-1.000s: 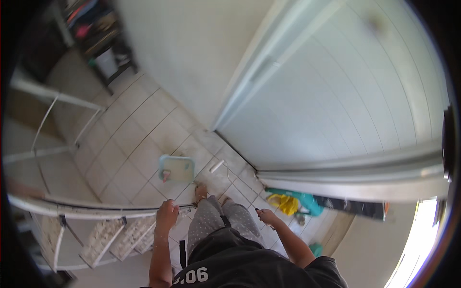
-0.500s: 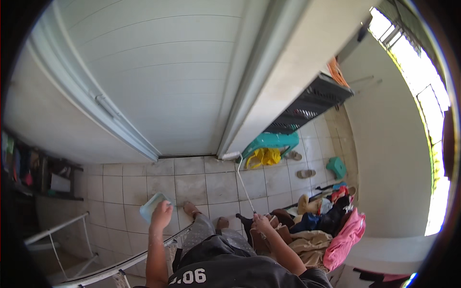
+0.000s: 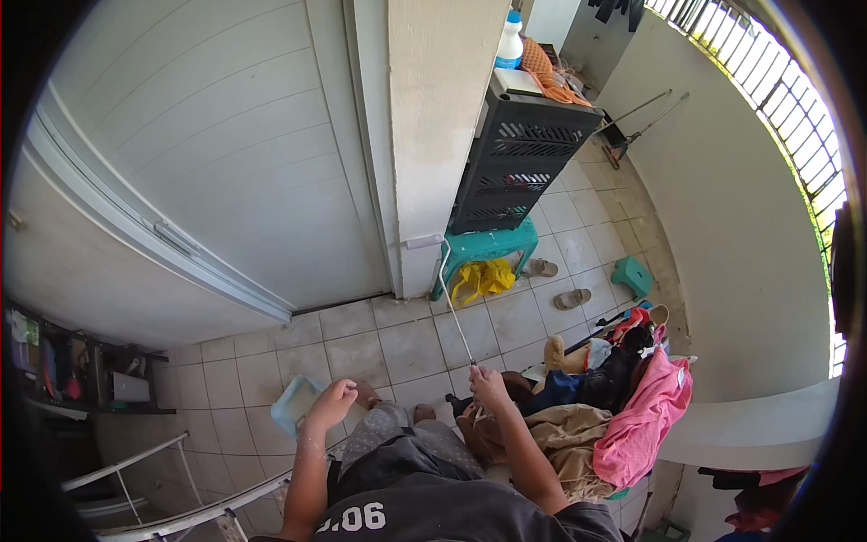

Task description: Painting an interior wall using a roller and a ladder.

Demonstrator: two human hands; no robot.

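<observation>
My right hand (image 3: 489, 387) is closed round the handle end of a paint roller (image 3: 458, 321) with a long, thin white rod. Its pale roller head (image 3: 423, 242) lies level against the lower part of the white pillar (image 3: 441, 117), left of a green plastic stool (image 3: 488, 242). My left hand (image 3: 332, 404) is curled into a loose fist, and nothing shows in it. Beyond and partly behind that hand is a light blue tray (image 3: 287, 411), apparently on the tiled floor, with pale contents.
A black slatted rack (image 3: 524, 149) stands behind the stool, and a yellow bag (image 3: 485, 278) lies under it. To my right is a heap of clothes (image 3: 578, 425). Sandals (image 3: 572, 299) and a small green stool (image 3: 631, 278) are farther off. A metal railing (image 3: 226, 501) runs at lower left.
The view has swung right and up, bringing more of the rack and pillar into sight. The roller head now sits higher on the pillar. My left hand has shifted right relative to the tray.
</observation>
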